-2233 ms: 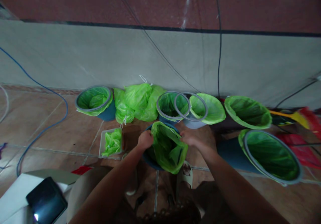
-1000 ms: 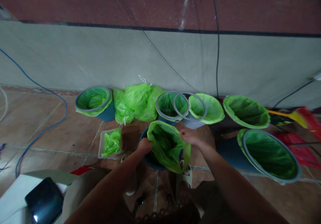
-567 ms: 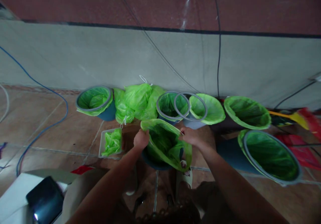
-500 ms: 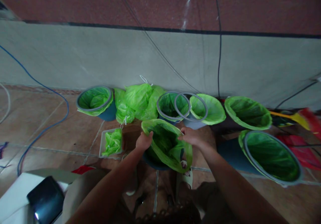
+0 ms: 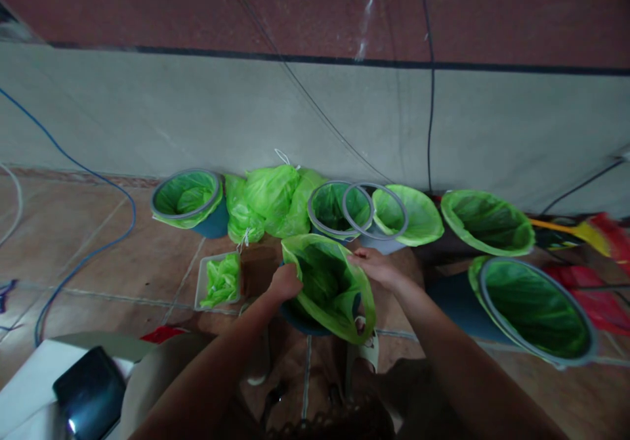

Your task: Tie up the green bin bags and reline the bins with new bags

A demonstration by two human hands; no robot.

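A green plastic bag hangs mouth-up inside a dark blue bin between my feet. Its rim stands above the bin, and a loop of it droops over the near right side. My left hand is closed on the bag's left edge. On the far right edge, my right hand pinches the plastic between thumb and fingers. A grey ring lies across the bins just beyond my right hand. To the left sits a clear tub with crumpled green bags in it.
Along the wall stand a lined bin, full green bags and more lined bins. A ringed bin leans at right, near a red dustpan. A blue cable crosses the left floor.
The bag's mouth has shifted slightly right and its lining looks more spread. My left hand has moved a little right and down; my right hand slightly left and up.
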